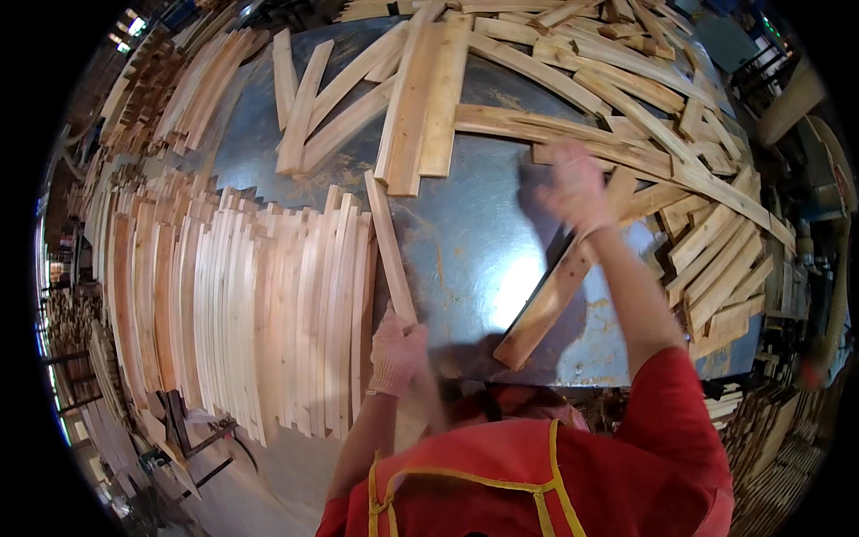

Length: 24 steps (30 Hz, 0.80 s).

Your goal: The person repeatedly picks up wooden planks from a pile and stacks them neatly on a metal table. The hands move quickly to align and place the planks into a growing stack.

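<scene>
My left hand (pixel 398 356), in a pale knitted glove, is closed around a narrow wooden strip (pixel 390 251). The strip tilts along the right end of a long row of upright-packed strips (pixel 268 309), and its near end runs blurred past my hand toward my body. My right hand (pixel 577 188) reaches over the metal tabletop at the edge of a loose wood pile. Motion smears its fingers, so whether they grip anything is unclear. Below that hand, a darker wooden board (pixel 548 309) lies slanted, its near end by the table's front edge.
Longer boards (pixel 438 98) lie across the middle of the metal table (pixel 474 233). A jumbled heap of wood pieces (pixel 626 80) covers the far right, with short pieces (pixel 725 259) stacked at the right edge. Several loose strips (pixel 340 98) rest at the far left.
</scene>
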Motion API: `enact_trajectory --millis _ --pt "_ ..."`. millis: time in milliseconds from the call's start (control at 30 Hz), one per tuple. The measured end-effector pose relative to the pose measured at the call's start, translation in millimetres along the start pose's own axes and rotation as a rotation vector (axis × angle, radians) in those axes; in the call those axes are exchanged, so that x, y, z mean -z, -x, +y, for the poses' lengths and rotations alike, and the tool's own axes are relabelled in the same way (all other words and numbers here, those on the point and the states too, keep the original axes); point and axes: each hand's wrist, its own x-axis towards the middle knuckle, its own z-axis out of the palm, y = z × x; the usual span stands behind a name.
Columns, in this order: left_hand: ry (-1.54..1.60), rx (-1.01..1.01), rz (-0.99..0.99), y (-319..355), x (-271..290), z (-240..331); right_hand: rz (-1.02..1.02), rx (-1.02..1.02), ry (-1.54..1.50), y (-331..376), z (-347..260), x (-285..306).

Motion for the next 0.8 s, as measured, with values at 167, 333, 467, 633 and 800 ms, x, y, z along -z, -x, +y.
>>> enact_trajectory --millis 167,333,467,633,800 --pt "-0.335 -0.081 0.041 16 35 -6 -0.723 -0.496 0.327 -50 148 -6" --pt "-0.559 -0.188 0.201 64 45 -34 -0.806 -0.389 0.443 -68 150 -7" --pt "-0.919 -0.423 0.451 60 47 -76 -0.660 -0.251 0.039 -74 151 -20" --pt "-0.920 -0.387 0.347 50 49 -99 -0.706 -0.503 0.279 -45 182 8" --pt "-0.811 -0.447 0.462 55 48 -101 -0.959 -0.308 0.302 -60 159 41"
